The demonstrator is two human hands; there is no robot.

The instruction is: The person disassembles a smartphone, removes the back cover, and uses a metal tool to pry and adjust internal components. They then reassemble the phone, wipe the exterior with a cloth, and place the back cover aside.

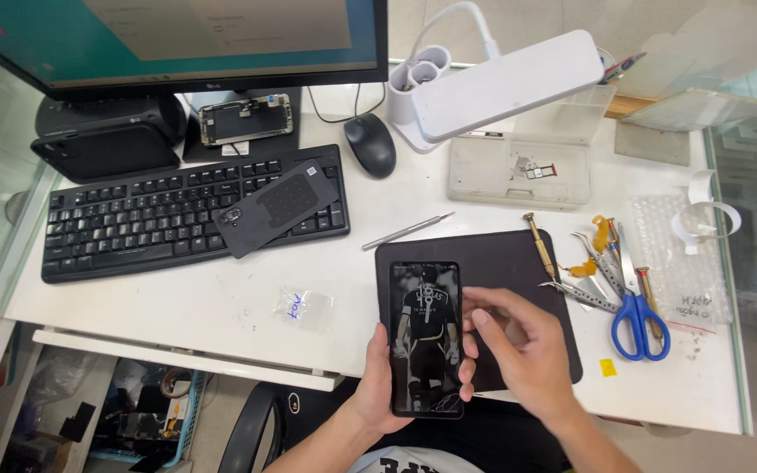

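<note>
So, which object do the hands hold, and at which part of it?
The left hand holds a black smartphone by its lower half, fingers wrapped round its edges. The right hand touches the phone's right edge with its fingertips.

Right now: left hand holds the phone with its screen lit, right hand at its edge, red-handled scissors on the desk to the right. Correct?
One error: the scissors have blue handles, not red, as the head view shows. The rest holds: the left hand holds the phone with its screen lit, the right hand at its edge, scissors on the desk to the right.
</note>
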